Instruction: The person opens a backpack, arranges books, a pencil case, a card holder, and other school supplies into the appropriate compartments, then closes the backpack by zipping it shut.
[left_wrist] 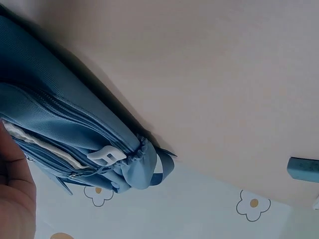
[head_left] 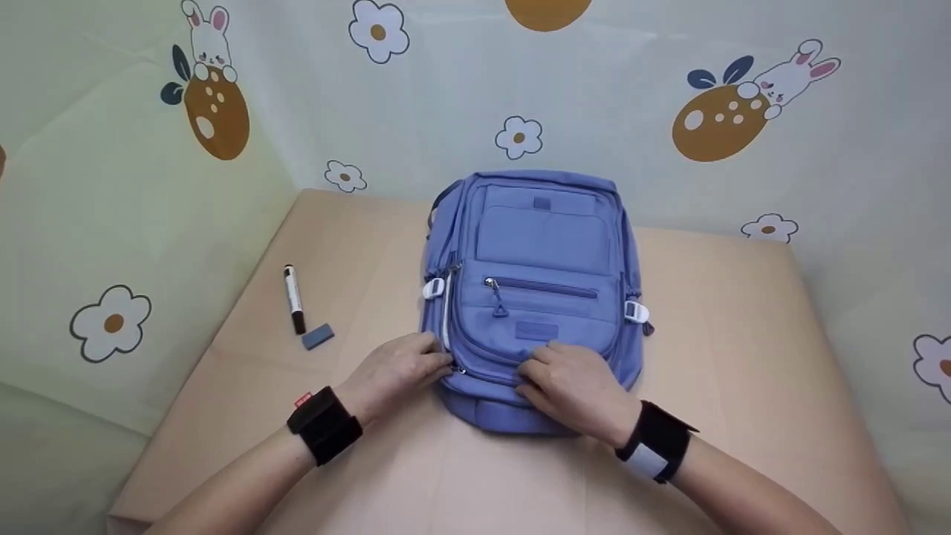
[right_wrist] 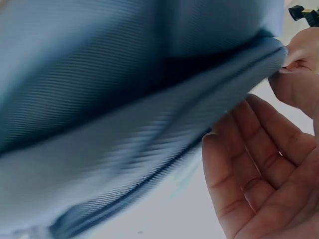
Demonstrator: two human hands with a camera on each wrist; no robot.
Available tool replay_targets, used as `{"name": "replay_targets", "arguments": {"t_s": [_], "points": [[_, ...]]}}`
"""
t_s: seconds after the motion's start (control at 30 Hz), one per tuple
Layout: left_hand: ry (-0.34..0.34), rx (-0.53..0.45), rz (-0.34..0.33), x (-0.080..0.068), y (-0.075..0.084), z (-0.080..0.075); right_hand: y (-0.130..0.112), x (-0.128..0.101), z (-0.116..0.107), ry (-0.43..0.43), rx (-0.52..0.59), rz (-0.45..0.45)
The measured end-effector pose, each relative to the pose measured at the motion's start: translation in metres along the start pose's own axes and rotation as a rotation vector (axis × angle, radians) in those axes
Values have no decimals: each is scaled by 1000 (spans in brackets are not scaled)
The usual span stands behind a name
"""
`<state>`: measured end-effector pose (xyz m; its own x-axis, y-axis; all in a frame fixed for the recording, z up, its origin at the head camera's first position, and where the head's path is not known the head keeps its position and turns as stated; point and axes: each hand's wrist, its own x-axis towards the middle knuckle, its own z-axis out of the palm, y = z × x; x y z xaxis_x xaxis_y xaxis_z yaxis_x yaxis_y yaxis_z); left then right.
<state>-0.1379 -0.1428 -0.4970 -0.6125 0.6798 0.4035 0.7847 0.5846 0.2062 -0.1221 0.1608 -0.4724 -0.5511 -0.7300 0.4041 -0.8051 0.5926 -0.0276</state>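
Note:
A blue backpack (head_left: pixel 546 238) lies on the table, front side up, its bottom end towards me. My left hand (head_left: pixel 397 375) pinches at its lower left edge, beside a small metal zipper slider (head_left: pixel 459 370); what exactly lies between the fingertips is hidden. Along that side a zipper gapes, with a pale strip (head_left: pixel 446 319) showing. With bent fingers my right hand (head_left: pixel 576 383) grips the lower front of the bag. In the right wrist view the fingers (right_wrist: pixel 259 154) of this hand meet the blue fabric, and the left hand (right_wrist: pixel 299 74) shows behind.
Left of the bag, a black-and-white marker (head_left: pixel 294 297) lies near a small blue-grey block (head_left: pixel 318 336). The table (head_left: pixel 356 238) has a peach cover. Patterned cloth walls (head_left: pixel 438 96) stand at the back and sides. White buckles (head_left: pixel 636 312) flank the bag.

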Motion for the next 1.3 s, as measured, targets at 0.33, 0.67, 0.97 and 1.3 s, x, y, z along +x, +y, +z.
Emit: {"name": "replay_targets", "arguments": {"t_s": [0.33,0.67,0.97,1.3], "points": [[102,56,84,1,3,1,-23,31,15,-18,-195,-74],[128,76,-8,0,-5,-3,-25,32,15,-13,-239,-108],[137,76,-103,11,-30,-8,-24,31,13,-27,-218,-83],[115,73,-174,22,-44,-6,-23,32,12,-8,-219,-86]]}}
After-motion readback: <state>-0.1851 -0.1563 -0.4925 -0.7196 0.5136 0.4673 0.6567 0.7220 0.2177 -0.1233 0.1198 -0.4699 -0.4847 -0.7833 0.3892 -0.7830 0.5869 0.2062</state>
